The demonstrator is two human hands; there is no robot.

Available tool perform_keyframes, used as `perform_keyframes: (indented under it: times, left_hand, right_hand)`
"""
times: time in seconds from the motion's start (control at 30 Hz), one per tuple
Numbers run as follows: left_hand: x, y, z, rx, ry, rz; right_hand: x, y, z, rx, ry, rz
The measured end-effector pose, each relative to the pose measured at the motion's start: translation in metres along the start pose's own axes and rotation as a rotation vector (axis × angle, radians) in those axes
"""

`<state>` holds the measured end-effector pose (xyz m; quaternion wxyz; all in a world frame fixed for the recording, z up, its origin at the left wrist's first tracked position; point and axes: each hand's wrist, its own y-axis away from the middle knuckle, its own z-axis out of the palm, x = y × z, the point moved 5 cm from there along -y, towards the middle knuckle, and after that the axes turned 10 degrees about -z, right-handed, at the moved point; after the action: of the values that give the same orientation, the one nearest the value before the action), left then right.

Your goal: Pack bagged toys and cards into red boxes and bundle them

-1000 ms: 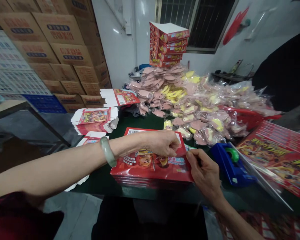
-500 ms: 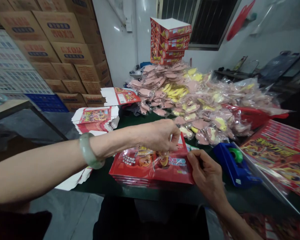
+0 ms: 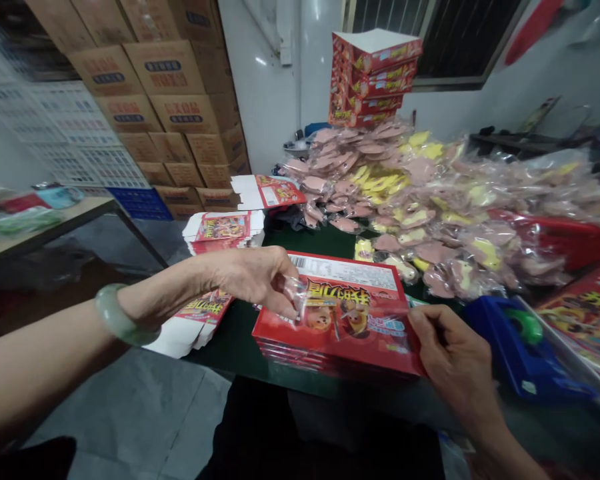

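At lower centre of the frame, on the dark green bench (image 3: 300, 381), lay a stack of flat red printed cartons (image 3: 330, 340), its top face showing a cartoon design and a white barcode panel, with loose clear plastic film (image 3: 294, 297) over it. Item: left hand (image 3: 245, 277), jade bangle (image 3: 123, 315) on the wrist, its grip closed in a pinch on a gathered fold of the film at the stack's left side. Item: right hand (image 3: 455, 357), at the stack's right corner, fingers against the edge; whether its grip held film or only rested there could not be told. Handling, as judged: the stack looked light and fairly stiff, though the thin paperboard might bend at its corners; the film looked soft, slippery and easily creased, and the stack seemed best held by its long edges, from beneath. Nearby, at right, stood a blue tape dispenser (image 3: 510, 347) with a green core. Beyond lay a heap of sealed pink and yellow packets (image 3: 420, 193), contents unclear, and a tower of red cartons (image 3: 373, 80). Upper left held stacked cardboard boxes (image 3: 155, 113). The lower cartons' edges were hard to separate, the film's edges were faint, and the right thumb was hidden.
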<state>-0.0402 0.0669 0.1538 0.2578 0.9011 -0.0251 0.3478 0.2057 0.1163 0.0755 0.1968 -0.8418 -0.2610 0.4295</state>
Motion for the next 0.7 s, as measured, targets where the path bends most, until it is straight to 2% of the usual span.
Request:
perform_keyframes:
  times: [0.2, 0.33, 0.47, 0.63, 0.7]
  left_hand:
    - [-0.03, 0.011, -0.002, 0.098, 0.208, -0.025]
    - [-0.042, 0.014, 0.002, 0.326, 0.208, -0.012]
    - [-0.037, 0.022, 0.005, 0.523, 0.144, 0.068]
    - [-0.021, 0.032, 0.008, 0.604, 0.038, 0.091]
    - [-0.015, 0.039, 0.012, 0.672, -0.045, 0.091]
  right_hand:
    - [0.001, 0.0, -0.002, 0.013, 0.017, -0.005]
    - [0.001, 0.001, -0.002, -0.008, 0.018, 0.029]
    - [0.001, 0.001, -0.002, -0.036, 0.046, 0.045]
    - [0.001, 0.0, -0.003, -0.04, 0.074, 0.061]
    - [-0.001, 0.0, -0.003, -0.016, 0.089, 0.045]
